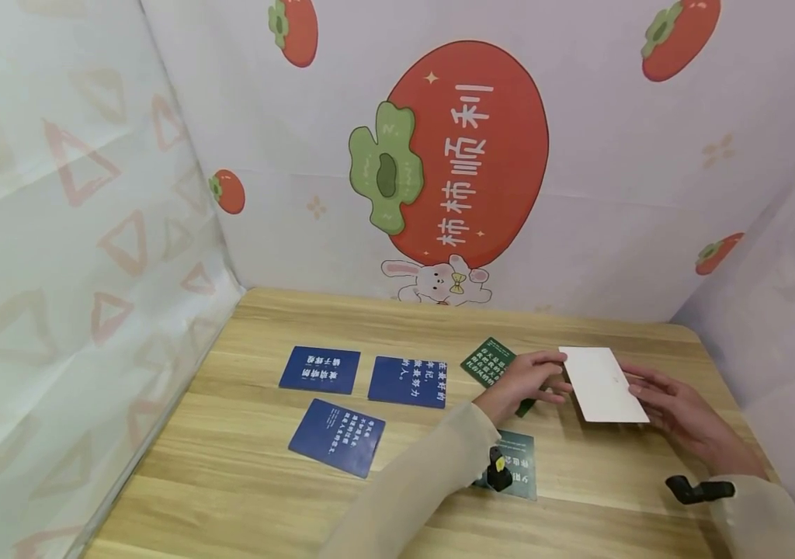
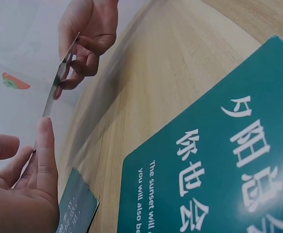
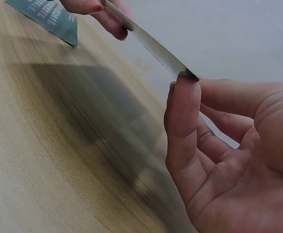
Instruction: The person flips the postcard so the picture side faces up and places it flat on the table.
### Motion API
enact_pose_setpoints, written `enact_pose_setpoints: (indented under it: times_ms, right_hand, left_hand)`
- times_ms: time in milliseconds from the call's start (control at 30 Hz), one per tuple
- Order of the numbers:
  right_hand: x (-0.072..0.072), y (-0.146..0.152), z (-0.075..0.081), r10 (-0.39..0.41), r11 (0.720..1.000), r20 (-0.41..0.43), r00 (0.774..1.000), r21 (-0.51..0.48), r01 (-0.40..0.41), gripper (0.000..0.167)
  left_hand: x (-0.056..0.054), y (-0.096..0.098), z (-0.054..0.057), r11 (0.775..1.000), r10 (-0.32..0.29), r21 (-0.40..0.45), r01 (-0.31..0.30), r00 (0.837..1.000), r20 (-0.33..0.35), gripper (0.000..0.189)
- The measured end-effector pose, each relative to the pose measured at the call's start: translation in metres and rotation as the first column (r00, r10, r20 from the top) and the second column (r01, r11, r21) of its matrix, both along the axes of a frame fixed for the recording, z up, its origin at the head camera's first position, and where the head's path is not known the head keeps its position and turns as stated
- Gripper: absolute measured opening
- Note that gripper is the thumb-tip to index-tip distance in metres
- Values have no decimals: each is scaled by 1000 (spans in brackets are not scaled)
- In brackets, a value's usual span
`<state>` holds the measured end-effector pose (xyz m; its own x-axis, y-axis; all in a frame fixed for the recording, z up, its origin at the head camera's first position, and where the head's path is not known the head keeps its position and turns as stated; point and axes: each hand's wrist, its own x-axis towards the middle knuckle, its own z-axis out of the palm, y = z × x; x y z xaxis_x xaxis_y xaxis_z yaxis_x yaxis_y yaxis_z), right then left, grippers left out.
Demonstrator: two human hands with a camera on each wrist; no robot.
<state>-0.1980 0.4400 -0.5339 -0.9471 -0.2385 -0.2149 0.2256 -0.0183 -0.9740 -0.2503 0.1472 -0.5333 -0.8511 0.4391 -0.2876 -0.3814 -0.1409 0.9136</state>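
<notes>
A card (image 1: 607, 384) is raised above the table with its plain white face up. My left hand (image 1: 526, 380) pinches it at its left edge, and my right hand (image 1: 677, 411) grips the opposite edge. Edge-on in the right wrist view, the card (image 3: 153, 46) runs between both hands, with a dark green bit at the corner by the right fingertips. Beneath my left hand lies a dark green card (image 1: 487, 359) with white writing, partly covered. Under the left wrist is a teal card (image 1: 519, 458), large in the left wrist view.
Three blue cards with white writing lie on the left of the wooden table (image 1: 230, 466): one blue card (image 1: 319, 369), a second blue card (image 1: 407, 382) beside it and a third blue card (image 1: 337, 437) nearer. A printed backdrop (image 1: 579, 256) stands behind the table, with side walls.
</notes>
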Motion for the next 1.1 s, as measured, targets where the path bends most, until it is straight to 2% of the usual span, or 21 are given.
enact_pose_setpoints:
  times_ms: [167, 300, 367, 467, 533, 600, 667, 767, 867, 1000, 1100]
  right_hand:
    - [0, 1, 0, 39, 998, -34, 999, -53, -41, 48]
    - [-1, 0, -2, 87, 980, -72, 994, -172, -99, 51]
    - [-1, -1, -2, 115, 955, -98, 989, -263, -137, 54]
    - [-3, -2, -3, 162, 901, -148, 976, -382, -208, 58]
    - [-4, -3, -4, 184, 871, -178, 967, -426, -245, 59]
    - [-4, -4, -4, 199, 859, -201, 959, -435, -269, 59]
    - [-3, -5, -4, 199, 863, -211, 957, -425, -273, 60]
    - [-1, -5, -4, 190, 885, -218, 957, -384, -263, 59]
    - [0, -4, -2, 168, 905, -209, 963, -353, -235, 55]
    - [1, -4, -1, 141, 910, -188, 972, -362, -202, 53]
    - [1, -4, -1, 95, 926, -173, 980, -346, -150, 52]
  left_hand:
    - [-3, -3, 1, 1000, -3, 16, 2, 1000, 16, 26]
    - [-5, -6, 0, 999, -16, 37, 15, 1000, 26, 26]
    - [-6, -8, -1, 999, -22, 48, 21, 999, 30, 25]
    - [-6, -10, -3, 998, -27, 59, 25, 999, 31, 24]
    - [-7, -11, -4, 998, -27, 66, 25, 999, 33, 24]
    - [-7, -12, -4, 997, -28, 67, 26, 999, 32, 24]
    - [-7, -13, -4, 998, -29, 62, 26, 999, 33, 24]
    - [-6, -13, -4, 998, -37, 52, 35, 999, 33, 24]
    - [-6, -12, -4, 998, -52, 45, 50, 998, 37, 25]
    - [-5, -11, -6, 997, -74, 39, 73, 996, 40, 25]
    - [-5, -11, -6, 995, -102, 26, 101, 994, 36, 24]
